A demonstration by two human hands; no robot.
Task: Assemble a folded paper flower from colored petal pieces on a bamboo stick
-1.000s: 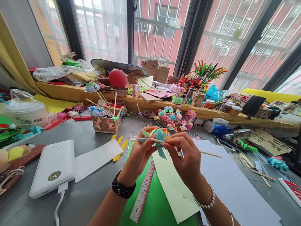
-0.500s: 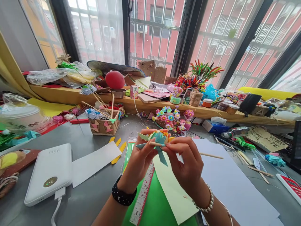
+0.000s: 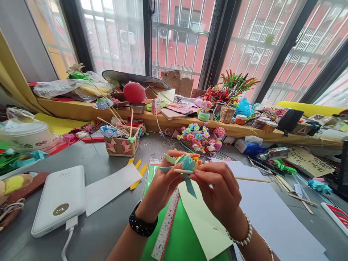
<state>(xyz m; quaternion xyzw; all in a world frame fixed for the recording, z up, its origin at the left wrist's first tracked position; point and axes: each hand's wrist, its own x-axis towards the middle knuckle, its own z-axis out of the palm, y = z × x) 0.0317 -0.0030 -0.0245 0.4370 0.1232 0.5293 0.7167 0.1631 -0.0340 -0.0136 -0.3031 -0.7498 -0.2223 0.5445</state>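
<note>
Folded paper piece (image 3: 188, 162), teal, green and orange, teal strip (image 3: 191, 187) hanging, wooden stick (image 3: 254, 179) across its front

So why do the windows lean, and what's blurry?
Head view: wide-angle distortion probably tilts the black-framed glass windows; head view: the round white-lidded cup at left looks stretched and soft; head view: the folded blue-green paper piece looks clearer.

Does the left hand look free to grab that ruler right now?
Probably not as things stand: the left hand is occupied holding folded blue-green paper. Otherwise the way looks free, as the ruler lies close by on the green sheet, its visible length uncovered.
</note>
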